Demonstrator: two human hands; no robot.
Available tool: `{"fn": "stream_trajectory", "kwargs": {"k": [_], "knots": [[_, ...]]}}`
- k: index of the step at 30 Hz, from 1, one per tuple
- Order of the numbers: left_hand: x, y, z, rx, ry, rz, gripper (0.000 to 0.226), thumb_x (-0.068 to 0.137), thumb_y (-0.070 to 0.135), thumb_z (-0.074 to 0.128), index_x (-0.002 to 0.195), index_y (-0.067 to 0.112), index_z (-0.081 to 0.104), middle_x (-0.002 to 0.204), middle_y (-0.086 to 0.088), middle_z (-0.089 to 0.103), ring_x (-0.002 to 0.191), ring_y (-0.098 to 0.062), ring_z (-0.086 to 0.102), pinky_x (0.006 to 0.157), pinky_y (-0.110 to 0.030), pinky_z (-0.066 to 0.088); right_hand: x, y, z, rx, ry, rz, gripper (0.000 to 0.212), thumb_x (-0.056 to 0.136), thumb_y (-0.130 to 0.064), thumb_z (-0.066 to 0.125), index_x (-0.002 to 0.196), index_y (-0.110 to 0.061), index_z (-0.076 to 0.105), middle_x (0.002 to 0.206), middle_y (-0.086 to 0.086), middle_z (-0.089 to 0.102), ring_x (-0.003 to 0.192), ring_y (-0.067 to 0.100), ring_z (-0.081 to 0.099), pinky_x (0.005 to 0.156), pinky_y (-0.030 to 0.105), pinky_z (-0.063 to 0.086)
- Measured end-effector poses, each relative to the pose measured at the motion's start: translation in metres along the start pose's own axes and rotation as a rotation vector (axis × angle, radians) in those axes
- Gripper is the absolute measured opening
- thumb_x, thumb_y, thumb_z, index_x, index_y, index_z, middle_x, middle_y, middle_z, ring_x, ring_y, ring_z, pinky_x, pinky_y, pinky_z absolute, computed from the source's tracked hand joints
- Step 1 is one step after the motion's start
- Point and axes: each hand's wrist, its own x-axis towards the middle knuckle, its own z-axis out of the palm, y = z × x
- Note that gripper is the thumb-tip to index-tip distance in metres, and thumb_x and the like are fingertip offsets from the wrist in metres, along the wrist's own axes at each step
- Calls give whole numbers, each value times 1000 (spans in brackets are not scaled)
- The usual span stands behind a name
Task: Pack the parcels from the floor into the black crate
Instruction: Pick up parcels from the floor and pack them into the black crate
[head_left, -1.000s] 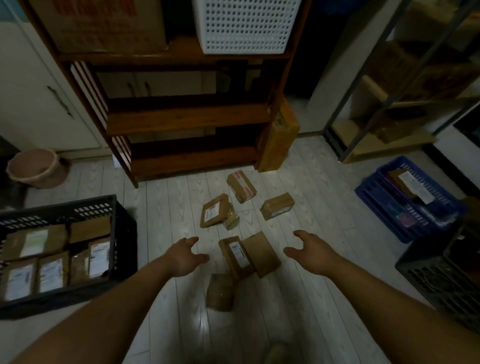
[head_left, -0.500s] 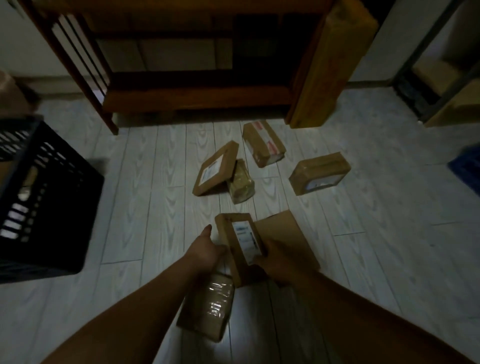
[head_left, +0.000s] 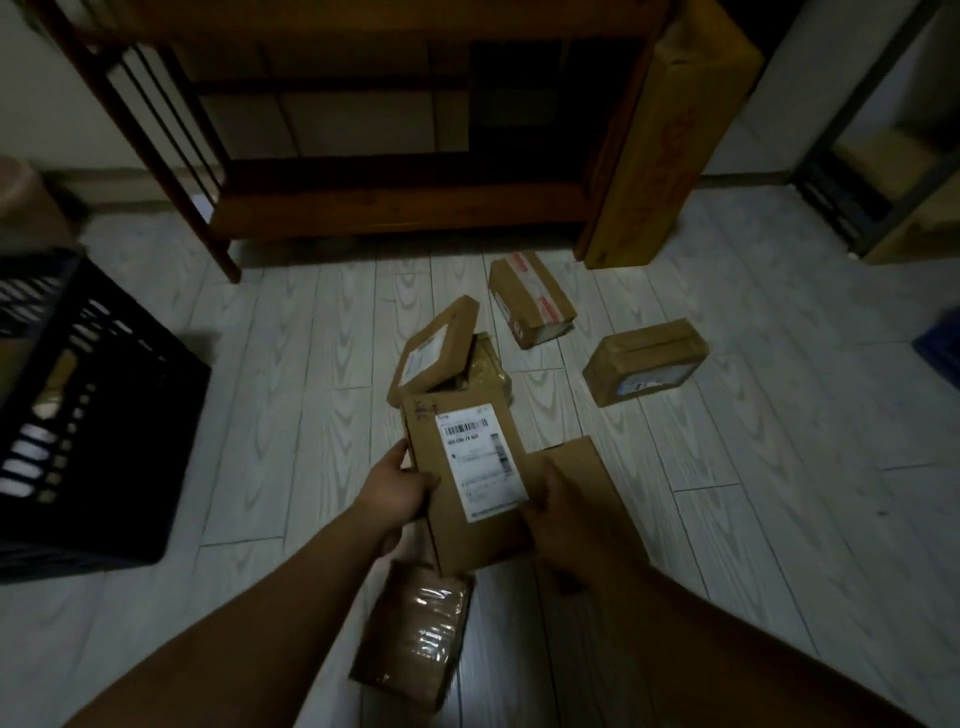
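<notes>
A flat brown parcel with a white label (head_left: 467, 478) is held between both hands, lifted off the floor. My left hand (head_left: 397, 491) grips its left edge and my right hand (head_left: 558, 512) grips its right edge. The black crate (head_left: 88, 415) stands on the floor at the left. Other parcels lie around: a taped one (head_left: 413, 644) below my hands, a plain flat one (head_left: 582, 470) under my right hand, a labelled one (head_left: 434, 353) leaning on a wrapped parcel (head_left: 485, 371), one with red tape (head_left: 530, 299) and a box (head_left: 647, 361) at the right.
A dark wooden shelf unit (head_left: 363, 202) stands behind the parcels, with a tall yellow carton (head_left: 665, 135) leaning at its right post. A metal rack (head_left: 878, 171) is at the far right and a blue crate's corner (head_left: 943, 348) at the right edge.
Both hands reached down, closed on the labelled flat parcel's edges and lifted it up from the floor. The view has moved closer and lower.
</notes>
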Motion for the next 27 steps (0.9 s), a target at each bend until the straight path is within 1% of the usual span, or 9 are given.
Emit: {"fn": "stream_trajectory", "kwargs": {"k": [3, 5, 8, 13, 16, 19, 21, 25, 27], "knots": [[-65, 65, -33, -37, 10, 43, 63, 90, -8, 47, 144, 18, 32, 96, -13, 67, 88, -27, 65, 73, -38, 54, -57, -72, -45, 113, -34, -47, 54, 99, -21, 46, 149, -26, 24, 147, 5, 42, 134, 25, 41, 104, 37, 40], [-115, 113, -52, -28, 91, 94, 56, 92, 1, 51, 143, 16, 33, 94, -13, 65, 89, -27, 65, 83, -42, 53, -101, -128, -72, 107, -7, -114, 49, 99, -19, 47, 145, -27, 33, 140, 5, 50, 128, 24, 48, 102, 35, 43], [-194, 185, -86, -53, 193, 141, 46, 92, 6, 54, 134, 14, 37, 87, -9, 61, 79, -22, 62, 82, -44, 52, -168, -208, -110, 103, 26, -209, 48, 98, -18, 48, 144, -27, 37, 135, 5, 55, 123, 22, 53, 101, 35, 46], [-338, 278, -146, -34, 102, 122, 79, 89, 0, 55, 144, 44, 19, 104, 0, 62, 93, -21, 62, 74, -45, 56, -288, -327, -165, 110, -84, -323, 51, 97, -15, 50, 143, -30, 35, 134, 2, 55, 117, 18, 55, 91, 30, 52], [-409, 310, -178, -78, 146, 144, 80, 90, -3, 51, 146, 42, 17, 124, -2, 58, 103, -22, 58, 72, -37, 52, -347, -383, -183, 72, -149, -384, 51, 96, -17, 51, 142, -32, 34, 118, 0, 62, 100, 15, 62, 79, 29, 56], [-465, 331, -216, -50, 298, 178, 74, 91, 6, 55, 147, 37, 18, 135, -6, 51, 114, -28, 55, 87, -43, 52, -392, -435, -182, 12, -172, -457, 53, 95, -21, 53, 142, -33, 33, 104, -3, 64, 90, 12, 63, 63, 21, 50], [-494, 337, -247, -59, 380, 183, 70, 89, 14, 60, 146, 33, 24, 133, -9, 52, 111, -30, 57, 93, -48, 51, -421, -470, -173, -10, -186, -496, 53, 95, -21, 54, 142, -31, 33, 90, -11, 59, 81, 6, 60, 58, 18, 44], [-547, 341, -318, -116, 314, 195, 75, 90, 8, 59, 147, 35, 19, 122, -10, 58, 96, -25, 63, 64, -34, 55, -470, -534, -134, -9, -213, -569, 54, 95, -18, 54, 144, -28, 32, 97, -9, 59, 85, 8, 58, 63, 17, 47], [-567, 341, -363, -116, 278, 218, 78, 91, 4, 55, 148, 39, 15, 116, -6, 58, 97, -26, 63, 69, -38, 55, -490, -563, -105, -10, -228, -585, 56, 94, -17, 55, 144, -27, 31, 89, -11, 59, 76, 4, 60, 57, 14, 45]]}}
